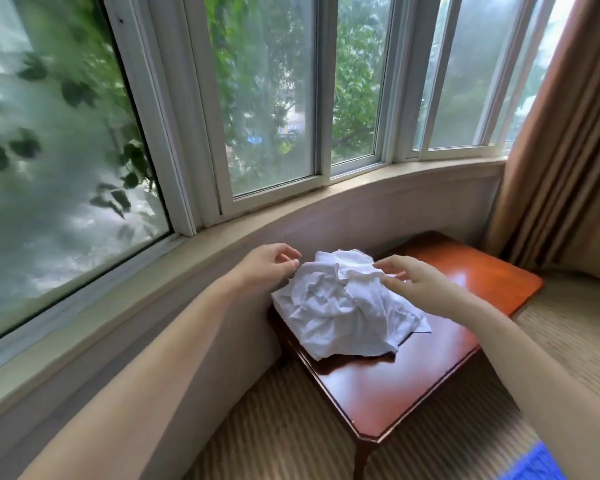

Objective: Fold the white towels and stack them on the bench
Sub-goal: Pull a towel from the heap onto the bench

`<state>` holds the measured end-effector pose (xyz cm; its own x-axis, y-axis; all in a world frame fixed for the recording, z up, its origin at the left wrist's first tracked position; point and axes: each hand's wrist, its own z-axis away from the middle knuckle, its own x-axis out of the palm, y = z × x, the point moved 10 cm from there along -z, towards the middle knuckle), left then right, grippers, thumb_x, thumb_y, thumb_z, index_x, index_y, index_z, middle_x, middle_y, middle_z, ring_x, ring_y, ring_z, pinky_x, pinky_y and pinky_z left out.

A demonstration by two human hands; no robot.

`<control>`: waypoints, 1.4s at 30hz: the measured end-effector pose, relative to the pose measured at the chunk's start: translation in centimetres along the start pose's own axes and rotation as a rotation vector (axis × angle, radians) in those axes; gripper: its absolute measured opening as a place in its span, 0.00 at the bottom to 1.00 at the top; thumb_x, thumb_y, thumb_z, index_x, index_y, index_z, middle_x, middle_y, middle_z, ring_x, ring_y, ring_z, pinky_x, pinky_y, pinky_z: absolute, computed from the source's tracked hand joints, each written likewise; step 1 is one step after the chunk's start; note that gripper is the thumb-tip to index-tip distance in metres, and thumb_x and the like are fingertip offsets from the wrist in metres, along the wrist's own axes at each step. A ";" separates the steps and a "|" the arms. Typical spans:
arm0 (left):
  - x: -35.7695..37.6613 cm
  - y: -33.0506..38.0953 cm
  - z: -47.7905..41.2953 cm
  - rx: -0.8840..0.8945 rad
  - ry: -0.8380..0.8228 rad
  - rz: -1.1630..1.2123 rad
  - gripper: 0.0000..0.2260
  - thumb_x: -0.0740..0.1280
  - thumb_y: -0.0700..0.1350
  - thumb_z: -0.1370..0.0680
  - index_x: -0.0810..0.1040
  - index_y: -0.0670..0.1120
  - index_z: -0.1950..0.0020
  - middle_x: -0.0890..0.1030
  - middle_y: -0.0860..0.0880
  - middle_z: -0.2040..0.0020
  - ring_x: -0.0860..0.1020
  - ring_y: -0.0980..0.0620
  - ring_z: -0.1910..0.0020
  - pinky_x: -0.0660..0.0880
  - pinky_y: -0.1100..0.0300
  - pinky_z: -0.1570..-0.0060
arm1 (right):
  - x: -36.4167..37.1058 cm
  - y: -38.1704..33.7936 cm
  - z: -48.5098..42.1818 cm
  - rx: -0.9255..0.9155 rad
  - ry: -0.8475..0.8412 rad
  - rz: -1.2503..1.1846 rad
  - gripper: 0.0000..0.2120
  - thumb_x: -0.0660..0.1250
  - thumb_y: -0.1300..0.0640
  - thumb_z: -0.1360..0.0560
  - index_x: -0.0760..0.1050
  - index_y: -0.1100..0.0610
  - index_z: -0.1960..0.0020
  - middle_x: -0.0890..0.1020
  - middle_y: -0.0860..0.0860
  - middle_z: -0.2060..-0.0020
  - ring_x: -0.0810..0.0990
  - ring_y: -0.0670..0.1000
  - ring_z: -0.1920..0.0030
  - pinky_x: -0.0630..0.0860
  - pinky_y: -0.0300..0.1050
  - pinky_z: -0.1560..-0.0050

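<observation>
White towels [340,306] lie crumpled in a heap on the wooden bench [395,386], at its window end. Soft, light and limp, I'd guess; I'd take one by its corners or edge. My left hand [271,265] and right hand [420,282] hover over the heap, fingers loosely spread, gripping nothing.

One towel heap [340,303], one bench [413,368], two hands: left hand [267,265], right hand [420,282].

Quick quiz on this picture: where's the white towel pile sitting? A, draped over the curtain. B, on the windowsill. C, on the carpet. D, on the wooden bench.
D: the crumpled white towel pile lies on the reddish wooden bench, with both hands reaching over it.
</observation>
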<state>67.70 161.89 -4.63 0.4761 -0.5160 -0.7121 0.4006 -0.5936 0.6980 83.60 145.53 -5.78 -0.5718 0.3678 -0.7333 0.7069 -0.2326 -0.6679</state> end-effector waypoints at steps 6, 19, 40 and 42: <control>4.3 3.4 -10.1 0.115 -0.151 0.090 0.08 0.65 0.46 0.21 0.79 0.48 0.43 0.79 0.51 0.53 0.79 0.52 0.56 0.77 0.56 0.53 | -6.2 5.7 -2.6 0.154 0.130 0.142 0.14 0.64 0.58 0.22 0.74 0.54 0.37 0.76 0.49 0.43 0.73 0.39 0.52 0.66 0.23 0.53; 17.1 13.6 -21.9 0.405 -0.449 0.106 0.08 0.64 0.43 0.21 0.79 0.48 0.43 0.77 0.54 0.59 0.74 0.56 0.61 0.71 0.66 0.61 | -13.1 15.0 0.4 0.463 0.400 0.053 0.13 0.62 0.57 0.21 0.73 0.54 0.36 0.75 0.51 0.43 0.76 0.49 0.49 0.68 0.38 0.50; 31.5 22.9 -35.8 0.260 -0.389 0.057 0.10 0.63 0.43 0.20 0.78 0.47 0.40 0.78 0.49 0.51 0.76 0.53 0.52 0.73 0.58 0.47 | -27.0 35.2 -4.8 0.377 0.338 0.029 0.11 0.64 0.56 0.22 0.74 0.49 0.40 0.76 0.47 0.47 0.75 0.43 0.54 0.68 0.38 0.51; 31.4 22.3 -36.9 0.204 -0.346 0.070 0.11 0.62 0.44 0.20 0.77 0.48 0.39 0.79 0.49 0.49 0.77 0.51 0.50 0.74 0.57 0.45 | -27.1 36.4 -6.8 0.331 0.295 0.002 0.10 0.63 0.56 0.22 0.73 0.47 0.41 0.75 0.47 0.47 0.74 0.38 0.55 0.67 0.36 0.53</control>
<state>120.48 155.23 -8.66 0.1909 -0.7164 -0.6710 0.1961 -0.6420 0.7412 127.68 133.21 -9.36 -0.3935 0.5966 -0.6994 0.5089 -0.4923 -0.7062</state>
